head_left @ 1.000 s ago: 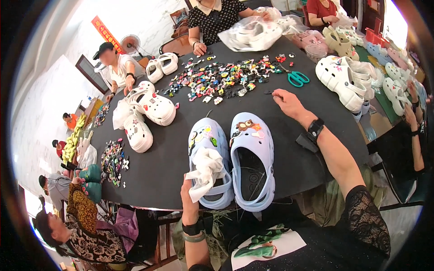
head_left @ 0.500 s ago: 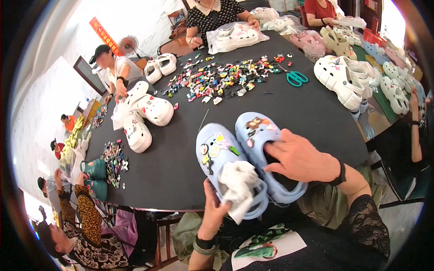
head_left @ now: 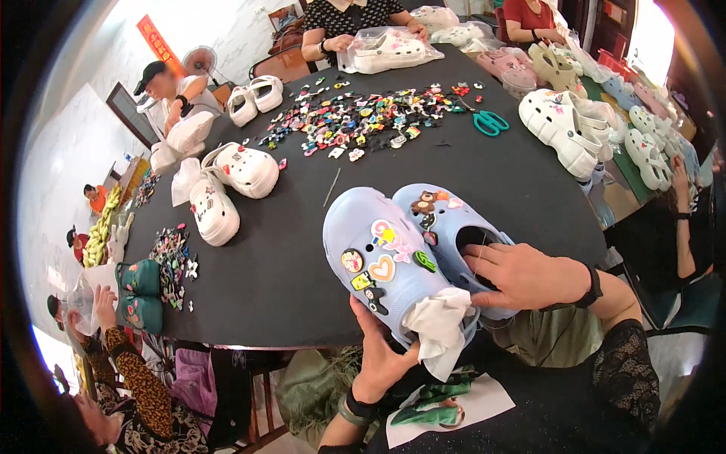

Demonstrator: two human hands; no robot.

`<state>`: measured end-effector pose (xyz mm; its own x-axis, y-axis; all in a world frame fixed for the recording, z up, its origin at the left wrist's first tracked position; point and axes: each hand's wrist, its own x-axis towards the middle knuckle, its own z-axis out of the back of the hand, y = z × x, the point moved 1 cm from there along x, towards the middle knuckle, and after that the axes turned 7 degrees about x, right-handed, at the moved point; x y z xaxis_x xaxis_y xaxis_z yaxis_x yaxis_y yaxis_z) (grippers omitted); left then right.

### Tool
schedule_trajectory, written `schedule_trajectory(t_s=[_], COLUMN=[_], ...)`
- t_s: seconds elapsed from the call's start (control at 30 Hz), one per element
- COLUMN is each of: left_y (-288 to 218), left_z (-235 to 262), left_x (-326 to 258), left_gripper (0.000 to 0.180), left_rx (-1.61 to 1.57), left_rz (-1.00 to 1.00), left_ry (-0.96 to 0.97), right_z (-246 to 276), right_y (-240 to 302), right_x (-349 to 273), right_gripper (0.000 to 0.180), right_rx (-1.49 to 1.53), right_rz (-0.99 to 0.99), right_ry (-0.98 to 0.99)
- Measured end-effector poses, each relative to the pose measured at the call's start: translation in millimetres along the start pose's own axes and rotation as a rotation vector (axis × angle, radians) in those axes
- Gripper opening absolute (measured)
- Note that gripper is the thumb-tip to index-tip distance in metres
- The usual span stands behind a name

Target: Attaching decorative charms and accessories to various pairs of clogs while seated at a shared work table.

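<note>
My left hand [head_left: 382,363] is wrapped round the heel end of a light-blue clog [head_left: 348,234], tilted with its top toward me. Colourful charms dot its upper, among them an orange heart [head_left: 382,268] and a black game-controller charm [head_left: 375,300]. Crumpled white tissue [head_left: 439,321] sticks out of its foot opening. Beside it, partly behind, is the matching light-blue clog [head_left: 448,246], with a brown bear charm [head_left: 426,202]. My right hand [head_left: 529,276] grips that one at the side of its opening, fingers reaching inside; some fingertips are hidden.
Loose charms [head_left: 363,117] lie heaped across the black table [head_left: 287,295], with teal-handled scissors [head_left: 490,122] at the right. White clogs [head_left: 240,171] stand left, another white pair [head_left: 556,132] right, green clogs [head_left: 141,299] near a co-worker. Several people work around the table.
The left clog has been raised and tipped, showing more of its charms. My right hand has shifted slightly right and down. At the far left, a co-worker has lifted a white pair away.
</note>
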<state>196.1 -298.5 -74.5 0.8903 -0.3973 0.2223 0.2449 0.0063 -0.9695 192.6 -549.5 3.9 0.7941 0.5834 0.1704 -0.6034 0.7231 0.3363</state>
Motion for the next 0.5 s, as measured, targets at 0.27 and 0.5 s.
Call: schedule_trajectory(t_s=[0.27, 0.5], left_y=[-4, 11], left_z=[-4, 10], left_x=[5, -13], left_gripper=[0.118, 0.097], left_rx=[-0.061, 0.122], left_rz=[0.041, 0.221], left_ry=[0.071, -0.118], right_z=[1, -11], right_y=[5, 2], right_x=[6, 46], right_gripper=[0.065, 0.068], right_rx=[0.014, 0.115], right_rz=[-0.129, -0.155], right_ry=[-0.048, 0.176])
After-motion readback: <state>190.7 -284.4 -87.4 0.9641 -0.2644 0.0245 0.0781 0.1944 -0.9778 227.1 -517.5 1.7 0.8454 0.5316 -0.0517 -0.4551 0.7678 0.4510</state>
